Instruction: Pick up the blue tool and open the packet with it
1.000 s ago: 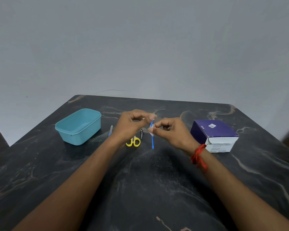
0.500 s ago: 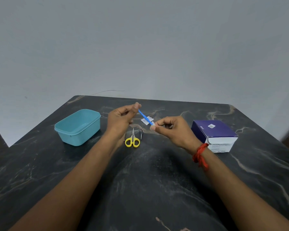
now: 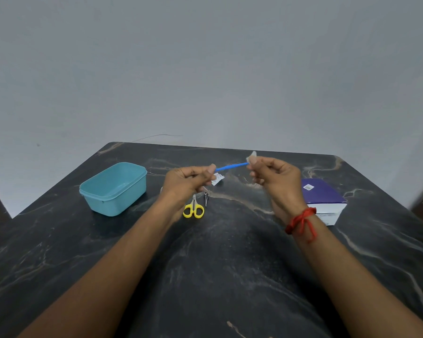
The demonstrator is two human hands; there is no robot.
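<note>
A thin blue stick [image 3: 231,166] stretches between my two hands above the dark marble table [image 3: 217,276]. My left hand [image 3: 188,182] pinches its left end, where a small white printed wrapper [image 3: 217,178] hangs below my fingers. My right hand [image 3: 274,178] pinches the right end together with a small whitish tuft [image 3: 252,156]. A red thread is tied round my right wrist. Under my hands lie yellow-handled scissors [image 3: 193,210] and small metal tweezers [image 3: 206,196].
A teal plastic tub [image 3: 112,189] stands open at the left of the table. At the right edge sits a purple and white carton [image 3: 324,200]. A plain grey wall rises behind the table's far edge.
My hands have moved apart and the right one has risen. The blue stick has turned from hanging upright to nearly level, stretched between both hands.
</note>
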